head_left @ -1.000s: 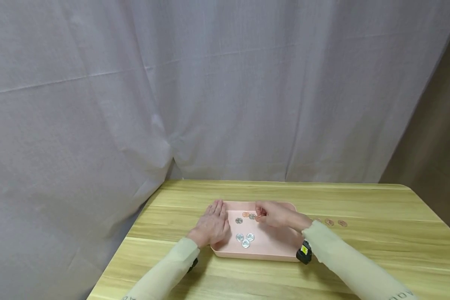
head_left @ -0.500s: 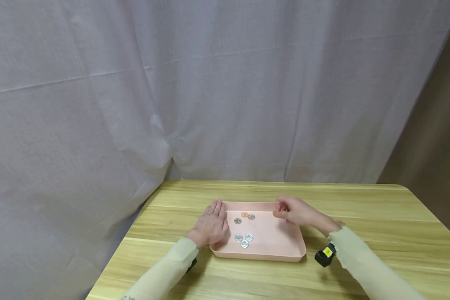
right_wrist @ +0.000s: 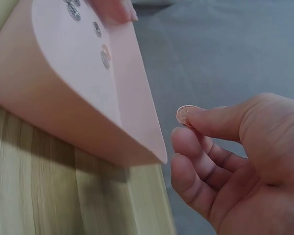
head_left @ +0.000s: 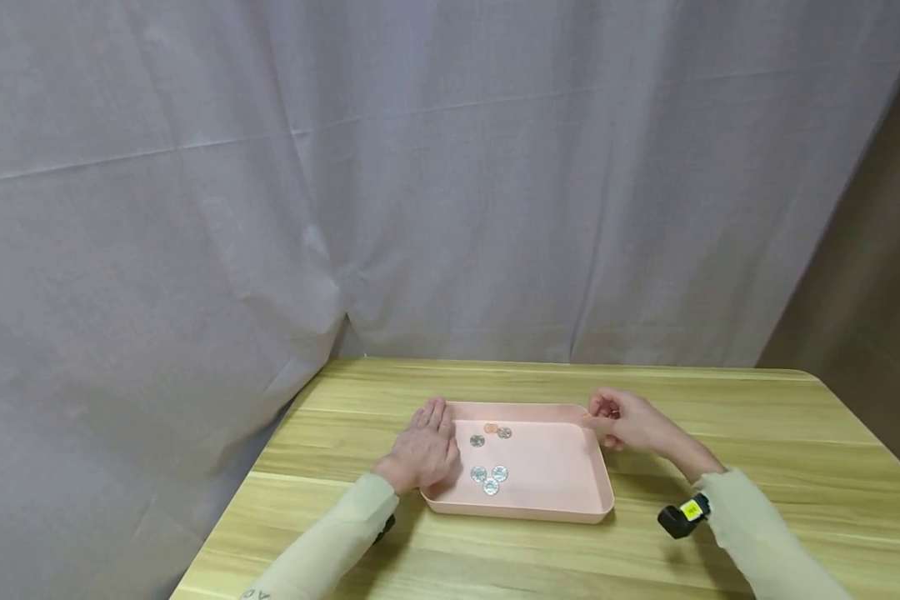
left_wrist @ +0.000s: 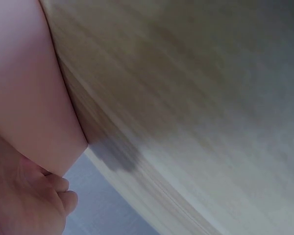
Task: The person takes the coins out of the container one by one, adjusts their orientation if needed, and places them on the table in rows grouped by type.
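Note:
A copper coin (right_wrist: 185, 114) is pinched between the thumb and fingers of my right hand (head_left: 630, 422), just past the right far corner of a pink tray (head_left: 555, 467). In the head view that coin is small beside the fingertips. My left hand (head_left: 422, 447) lies with straight fingers along the tray's left rim. Inside the tray, silver coins (head_left: 491, 486) form a cluster of three near the front. Farther back lie a darker silver coin (head_left: 477, 441), a copper coin (head_left: 491, 428) and another silver coin (head_left: 504, 432) touching it.
The tray stands on a light wood-grain table (head_left: 330, 417). Behind it hangs a grey curtain (head_left: 450, 183). A black wrist camera (head_left: 682, 517) sits below my right wrist. Copper coins seen earlier right of the tray are hidden behind the right arm.
My right hand has lifted a copper coin from the back of the tray and carried it right, past the tray's right edge. My left hand has stayed on the left rim.

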Available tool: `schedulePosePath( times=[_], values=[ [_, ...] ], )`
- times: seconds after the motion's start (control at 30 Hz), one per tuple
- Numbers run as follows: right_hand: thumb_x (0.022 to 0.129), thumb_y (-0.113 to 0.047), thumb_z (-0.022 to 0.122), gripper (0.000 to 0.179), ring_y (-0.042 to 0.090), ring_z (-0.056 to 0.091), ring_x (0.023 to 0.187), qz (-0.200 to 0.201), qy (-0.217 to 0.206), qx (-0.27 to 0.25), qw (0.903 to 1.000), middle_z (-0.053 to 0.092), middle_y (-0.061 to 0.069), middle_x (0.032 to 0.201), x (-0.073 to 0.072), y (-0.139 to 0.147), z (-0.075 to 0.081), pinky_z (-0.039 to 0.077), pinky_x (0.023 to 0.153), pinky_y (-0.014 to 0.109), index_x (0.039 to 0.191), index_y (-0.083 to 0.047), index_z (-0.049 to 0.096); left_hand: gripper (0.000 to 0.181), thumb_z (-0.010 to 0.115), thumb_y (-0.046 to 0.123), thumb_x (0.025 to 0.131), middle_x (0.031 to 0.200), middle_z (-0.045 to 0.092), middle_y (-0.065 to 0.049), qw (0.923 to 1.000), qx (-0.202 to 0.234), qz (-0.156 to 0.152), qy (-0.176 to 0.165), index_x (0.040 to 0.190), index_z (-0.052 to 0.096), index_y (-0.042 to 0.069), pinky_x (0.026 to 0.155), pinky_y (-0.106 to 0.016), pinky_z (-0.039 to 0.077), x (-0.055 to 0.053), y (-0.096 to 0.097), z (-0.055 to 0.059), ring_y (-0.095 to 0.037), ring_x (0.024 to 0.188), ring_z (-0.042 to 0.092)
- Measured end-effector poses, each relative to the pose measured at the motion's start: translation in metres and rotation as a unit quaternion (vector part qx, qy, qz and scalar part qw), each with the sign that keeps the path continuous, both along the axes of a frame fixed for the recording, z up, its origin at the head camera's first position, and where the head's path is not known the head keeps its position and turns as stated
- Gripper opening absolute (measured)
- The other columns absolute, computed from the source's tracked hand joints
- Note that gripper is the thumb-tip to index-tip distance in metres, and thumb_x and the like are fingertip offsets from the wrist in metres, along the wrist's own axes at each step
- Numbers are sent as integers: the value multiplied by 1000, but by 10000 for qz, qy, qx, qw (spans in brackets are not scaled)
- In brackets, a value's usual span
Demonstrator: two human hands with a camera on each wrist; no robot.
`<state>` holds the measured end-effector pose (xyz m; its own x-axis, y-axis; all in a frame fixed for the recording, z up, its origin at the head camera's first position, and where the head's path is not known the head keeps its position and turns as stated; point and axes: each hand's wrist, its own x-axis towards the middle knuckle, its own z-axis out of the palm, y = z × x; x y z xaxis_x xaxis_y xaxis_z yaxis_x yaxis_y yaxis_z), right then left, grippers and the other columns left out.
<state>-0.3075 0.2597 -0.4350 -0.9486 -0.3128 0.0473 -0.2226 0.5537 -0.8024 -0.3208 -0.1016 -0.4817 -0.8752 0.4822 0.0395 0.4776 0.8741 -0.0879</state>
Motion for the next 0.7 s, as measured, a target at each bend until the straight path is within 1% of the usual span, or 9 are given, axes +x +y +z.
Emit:
schedulePosePath(
  times=[0.07,0.23,0.37,0.47,0.6,0.7],
  values=[
    [93,-10,65,15,16,56,55,-63,-49,-87,9999,53,7,75,2,6,0,49,45,23,93,-1,53,62,22,33,104,163,19,-20,10000,4,-11,18,154,21,-1,125,-43,21,-1,0,0,-32,152,19],
    [94,-12,64,17,14,55,56,-155,-42,-153,9998,54,9,77,6,20,-1,50,45,25,95,1,53,62,22,34,104,163,18,-19,10000,-32,12,-1,154,21,-1,126,-43,20,0,0,1,-32,152,19],
    [94,-17,66,20,12,55,55,-397,3,-63,9992,54,9,77,8,32,-3,49,45,25,96,-1,54,62,21,35,104,163,17,-19,10000,-85,26,-24,155,20,-1,126,-42,19,0,0,2,-31,152,17],
    [93,-17,66,21,12,54,54,-525,51,-14,9986,56,10,75,10,39,-4,49,44,25,96,-1,54,62,21,35,104,163,17,-19,9999,-108,0,-37,155,20,-1,126,-42,19,0,1,2,-31,152,17],
    [94,-16,66,20,12,55,53,-506,122,22,9986,58,13,77,12,48,-6,51,45,27,98,1,55,62,21,34,104,163,18,-20,10000,-45,-22,-60,154,20,-2,126,-42,19,0,0,2,-32,152,17],
    [94,-17,66,20,12,55,54,-592,104,118,9981,59,14,80,12,55,-9,52,45,26,99,0,56,62,21,34,104,163,18,-21,10000,23,-29,-45,154,20,-2,126,-42,19,0,0,1,-32,152,17]
  ],
)
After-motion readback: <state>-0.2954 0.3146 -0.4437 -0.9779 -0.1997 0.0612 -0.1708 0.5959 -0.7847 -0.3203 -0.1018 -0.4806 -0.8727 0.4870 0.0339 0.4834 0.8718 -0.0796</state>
